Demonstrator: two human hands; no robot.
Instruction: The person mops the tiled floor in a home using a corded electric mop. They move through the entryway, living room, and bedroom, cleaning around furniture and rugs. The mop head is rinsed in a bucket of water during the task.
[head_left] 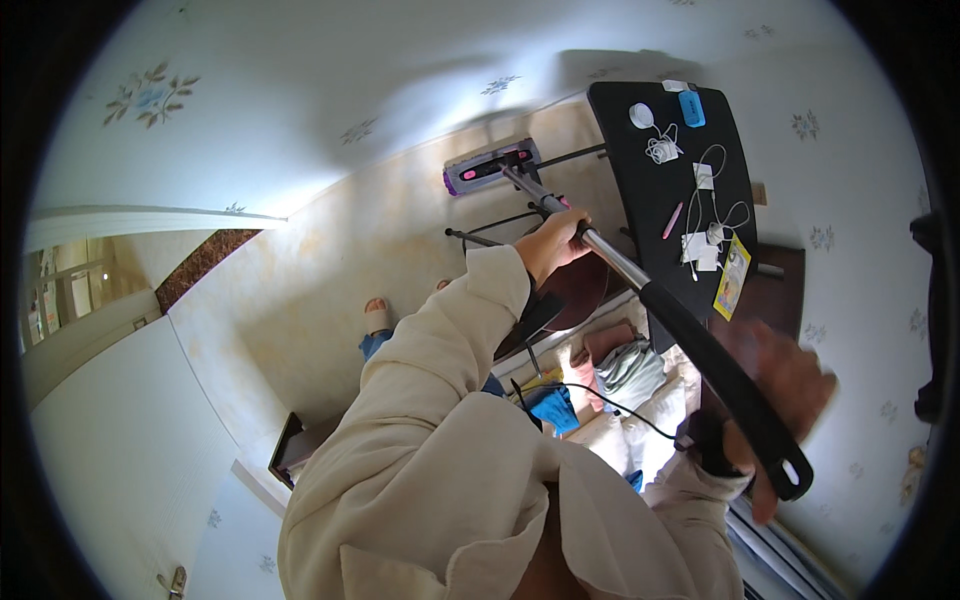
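A flat mop slants across the view, its grey pole [618, 260] running from a black grip [722, 378] near me to a flat grey head [492, 166] with pink and purple parts. The mop head lies on the floor at the foot of the wall. My left hand [556, 243] is closed around the lower pole. By the upper end of the black grip, my right hand [785, 390] is smeared by motion. It lies behind the grip, which partly covers it, so I cannot tell whether its fingers close on it.
Right of the mop stands a black table [640, 190] with white cables and chargers, a blue box [691, 108], a pink pen [672, 220] and a yellow packet [733, 277]. A dark red stool seat [580, 297] is below the pole. Clothes [630, 374] lie heaped nearby. A white door [130, 440] is at left.
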